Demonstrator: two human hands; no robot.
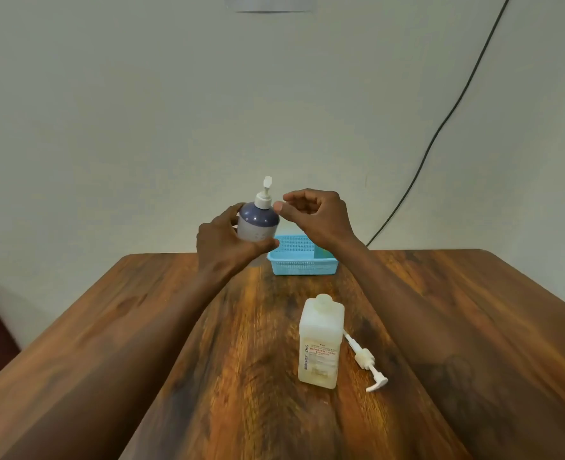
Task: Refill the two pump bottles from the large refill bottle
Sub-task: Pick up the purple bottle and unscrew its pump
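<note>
My left hand (pixel 223 242) grips a round pump bottle (pixel 258 224) with a dark blue top and pale lower half, held upright above the table's far end. Its white pump head (pixel 265 194) is on. My right hand (pixel 317 217) hovers just right of the pump collar, fingers curled with thumb and forefinger close together, holding nothing. A pale square bottle (pixel 321 343) with a red-lettered label stands near the middle of the wooden table (pixel 142 327), its neck uncapped. Its white pump (pixel 365 360) lies flat on the table to its right.
A light blue perforated basket (pixel 302 260) sits at the table's far edge, partly behind my hands. A dark cable (pixel 440 127) runs down the wall at the right. The wall stands directly behind the table.
</note>
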